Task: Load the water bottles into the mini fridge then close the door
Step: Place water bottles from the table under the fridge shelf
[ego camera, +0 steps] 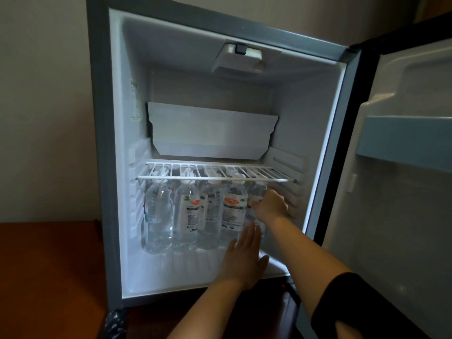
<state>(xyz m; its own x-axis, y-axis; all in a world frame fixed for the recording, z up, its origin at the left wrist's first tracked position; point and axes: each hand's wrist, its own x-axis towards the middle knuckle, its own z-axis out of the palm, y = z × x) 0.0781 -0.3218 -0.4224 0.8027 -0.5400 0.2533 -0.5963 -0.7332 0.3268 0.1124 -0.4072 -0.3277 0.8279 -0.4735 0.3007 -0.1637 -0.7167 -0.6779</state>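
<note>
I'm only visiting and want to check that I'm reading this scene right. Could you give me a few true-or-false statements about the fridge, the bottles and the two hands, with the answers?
1. The fridge door is shut. False: it stands swung open on the right.
2. The water bottles stand upright in a row under the wire shelf. True.
3. The left hand is wrapped round a bottle. False: its fingers are straight and it holds nothing, reaching toward the foot of the row.
4. The right hand grips the rightmost bottle in the row. True.
</note>
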